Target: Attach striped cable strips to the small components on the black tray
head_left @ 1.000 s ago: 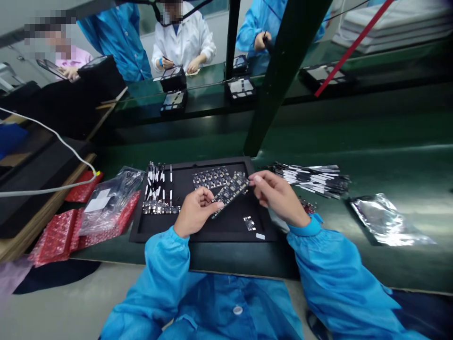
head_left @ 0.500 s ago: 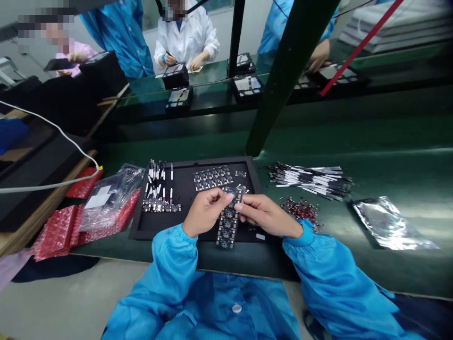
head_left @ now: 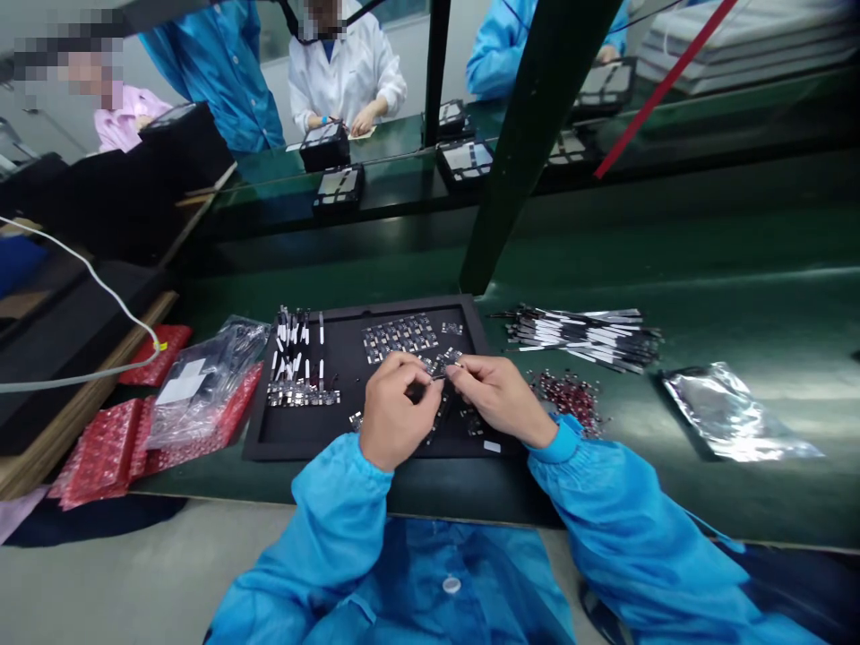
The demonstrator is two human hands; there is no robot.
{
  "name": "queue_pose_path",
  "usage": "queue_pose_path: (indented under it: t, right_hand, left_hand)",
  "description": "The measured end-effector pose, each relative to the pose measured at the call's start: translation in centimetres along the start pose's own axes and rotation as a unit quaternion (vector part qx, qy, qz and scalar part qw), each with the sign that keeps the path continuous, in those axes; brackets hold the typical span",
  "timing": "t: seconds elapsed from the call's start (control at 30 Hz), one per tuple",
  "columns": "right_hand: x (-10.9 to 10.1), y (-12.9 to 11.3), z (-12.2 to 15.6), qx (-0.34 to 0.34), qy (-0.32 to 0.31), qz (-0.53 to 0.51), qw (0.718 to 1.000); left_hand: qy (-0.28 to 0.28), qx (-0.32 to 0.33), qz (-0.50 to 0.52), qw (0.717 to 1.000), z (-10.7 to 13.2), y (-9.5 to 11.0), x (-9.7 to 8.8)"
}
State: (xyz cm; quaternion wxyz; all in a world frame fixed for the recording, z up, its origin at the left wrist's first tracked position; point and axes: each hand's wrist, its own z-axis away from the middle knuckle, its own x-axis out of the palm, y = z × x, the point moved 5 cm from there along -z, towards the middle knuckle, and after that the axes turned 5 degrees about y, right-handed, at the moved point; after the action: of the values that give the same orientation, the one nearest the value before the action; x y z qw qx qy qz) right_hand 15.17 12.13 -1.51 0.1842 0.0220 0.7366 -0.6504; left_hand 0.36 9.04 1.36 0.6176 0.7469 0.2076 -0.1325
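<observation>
Above the front of a black tray (head_left: 253,441), my left hand (head_left: 398,412) and my right hand (head_left: 501,394) are closed on a circuit board panel (head_left: 440,414) from both sides. The panel is tilted nearly edge-on, and fingers hide much of it. Another circuit board panel (head_left: 401,338) lies flat behind my hands. Small loose circuit boards (head_left: 451,329) sit near the tray's right side. On the left of the tray, black-and-white strips (head_left: 294,327) stand above a row of small boards (head_left: 304,395). A small white label (head_left: 492,446) lies by the front edge.
Right of the tray are a pile of black-and-white strips (head_left: 584,338), a heap of small dark red parts (head_left: 570,400) and a silver bag (head_left: 729,408). Red bubble-wrap packs (head_left: 100,452) and a clear bag (head_left: 205,385) lie left. A green post (head_left: 517,170) rises behind; co-workers stand beyond.
The panel has turned from facing me to nearly edge-on between my hands. My left hand has rotated and moved slightly right and down. The view has shifted a little.
</observation>
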Motion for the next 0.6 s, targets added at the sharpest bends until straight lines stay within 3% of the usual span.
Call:
queue_pose_path:
  t: [0.1,0.2,0.23,0.33,0.4,0.47,0.53,0.6]
  right_hand:
    - [-0.5,0.6,-0.1,0.034,0.0,-0.018,0.999]
    - [-2.1,0.9,-0.3,0.063,0.013,-0.06,0.996]
    - [-2.7,0.9,-0.3,0.068,0.015,-0.079,0.994]
    - [-3.8,0.7,-0.3,0.06,-0.003,-0.119,0.991]
    - [-3.9,0.4,-0.2,0.037,-0.016,-0.111,0.993]
    - [-3.6,0.2,-0.2,0.013,-0.026,-0.089,0.996]
    - [-3.2,0.0,-0.2,-0.002,-0.027,-0.071,0.997]
    - [-2.9,0.0,-0.3,-0.009,-0.016,-0.06,0.998]
  left_hand:
    - [0.016,0.028,-0.027,0.999,0.1,0.8,-0.5]
    - [0.016,-0.036,-0.006,0.999,-0.5,-1.0,-1.8]
    - [-0.009,-0.061,-0.016,0.998,-0.7,-1.9,-1.9]
    - [-0.158,-0.09,-0.107,0.978,-0.7,-4.3,-1.2]
    - [-0.195,-0.069,-0.161,0.965,-0.6,-4.9,-0.7]
    - [-0.145,-0.038,-0.166,0.975,-0.7,-4.3,-0.8]
    - [-0.09,-0.023,-0.11,0.99,-0.6,-3.2,-1.1]
    - [-0.099,-0.045,-0.014,0.994,-0.3,-2.3,-0.7]
